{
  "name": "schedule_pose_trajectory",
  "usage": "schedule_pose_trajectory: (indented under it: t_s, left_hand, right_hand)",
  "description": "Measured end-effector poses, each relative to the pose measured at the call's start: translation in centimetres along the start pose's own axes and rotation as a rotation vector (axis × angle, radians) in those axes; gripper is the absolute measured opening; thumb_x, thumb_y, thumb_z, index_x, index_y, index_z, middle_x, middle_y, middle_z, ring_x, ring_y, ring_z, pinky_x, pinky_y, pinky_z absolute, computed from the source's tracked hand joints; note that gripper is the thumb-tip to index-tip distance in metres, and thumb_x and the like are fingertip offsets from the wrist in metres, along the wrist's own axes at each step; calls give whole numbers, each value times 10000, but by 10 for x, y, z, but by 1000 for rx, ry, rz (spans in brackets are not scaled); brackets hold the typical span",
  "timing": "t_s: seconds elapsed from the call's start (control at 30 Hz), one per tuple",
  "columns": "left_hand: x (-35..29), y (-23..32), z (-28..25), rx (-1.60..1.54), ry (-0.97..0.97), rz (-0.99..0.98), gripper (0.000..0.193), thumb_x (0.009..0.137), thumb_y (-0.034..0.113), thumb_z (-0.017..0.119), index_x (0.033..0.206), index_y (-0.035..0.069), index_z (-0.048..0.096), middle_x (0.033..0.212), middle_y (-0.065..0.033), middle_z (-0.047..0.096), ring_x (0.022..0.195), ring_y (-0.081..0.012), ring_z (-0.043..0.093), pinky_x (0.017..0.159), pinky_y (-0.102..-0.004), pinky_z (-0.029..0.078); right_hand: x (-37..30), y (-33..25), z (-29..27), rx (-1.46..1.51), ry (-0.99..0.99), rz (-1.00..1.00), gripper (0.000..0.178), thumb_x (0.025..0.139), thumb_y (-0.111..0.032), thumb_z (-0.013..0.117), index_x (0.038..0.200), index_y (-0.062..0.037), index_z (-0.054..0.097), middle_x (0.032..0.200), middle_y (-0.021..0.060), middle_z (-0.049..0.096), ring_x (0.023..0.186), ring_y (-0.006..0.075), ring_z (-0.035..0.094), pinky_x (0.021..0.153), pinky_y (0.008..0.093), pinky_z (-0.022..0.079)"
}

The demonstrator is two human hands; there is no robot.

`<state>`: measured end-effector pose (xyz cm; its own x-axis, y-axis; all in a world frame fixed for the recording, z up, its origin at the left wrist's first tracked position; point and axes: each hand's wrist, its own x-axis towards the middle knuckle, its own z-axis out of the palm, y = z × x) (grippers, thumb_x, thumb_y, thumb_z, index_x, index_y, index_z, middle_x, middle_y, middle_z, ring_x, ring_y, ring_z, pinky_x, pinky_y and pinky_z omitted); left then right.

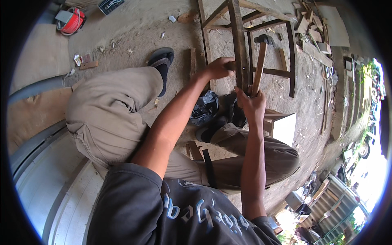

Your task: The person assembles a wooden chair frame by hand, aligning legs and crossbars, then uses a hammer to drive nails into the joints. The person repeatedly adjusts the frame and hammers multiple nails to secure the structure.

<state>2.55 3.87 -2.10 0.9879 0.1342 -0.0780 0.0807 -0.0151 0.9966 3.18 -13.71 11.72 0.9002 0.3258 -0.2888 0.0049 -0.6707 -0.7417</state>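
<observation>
A dark wooden frame with legs and crossrails, like a stool or chair frame (236,34), stands in front of me, slightly right of the middle. My left hand (221,68) is closed around a short dark rail at the frame's near leg. My right hand (254,104) grips the lower end of a narrow, lighter wooden strip (260,67), which points up and away beside that leg. The right thumb lies close to the leg; whether it touches is unclear. Below the frame, between my feet, lies a crumpled black plastic bag (205,107).
A white-faced board (284,128) stands beside my right knee. Scrap wood (314,30) is heaped at the far right. A red and grey object (72,21) sits at the far left. Offcuts and litter dot the floor near my sandal (162,67).
</observation>
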Motion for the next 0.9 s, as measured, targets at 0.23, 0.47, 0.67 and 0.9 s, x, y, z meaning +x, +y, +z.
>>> schedule_pose_trajectory:
  t_s: [0.23,0.47,0.67,0.9]
  left_hand:
    - [-8,-40,-46,28,-25,83,621,733,174,770,1301,24,571,1267,-116,626,1167,-212,596,1026,-344,439]
    - [-13,-31,-13,310,110,-60,654,754,335,827,1287,32,599,1217,-176,656,1089,-230,647,943,-359,493]
    - [-9,-38,-16,387,81,-121,653,780,339,813,1293,5,585,1213,-181,658,1043,-205,672,901,-324,514]
    - [-15,-30,-15,388,102,-137,661,784,369,803,1287,-1,589,1211,-185,659,1092,-228,654,924,-331,502]
  right_hand:
    - [14,15,-1,-72,8,-6,460,674,-348,862,806,10,603,649,92,608,601,170,587,598,348,486]
    - [13,7,-12,-98,14,-39,443,682,-322,867,791,5,589,643,95,605,598,165,582,590,339,483]
    - [14,13,-8,-68,19,-45,458,663,-328,884,803,5,602,661,111,622,616,191,610,604,350,491]
    - [12,13,-7,-89,16,-42,470,659,-334,886,816,16,615,681,130,634,638,214,627,625,358,498]
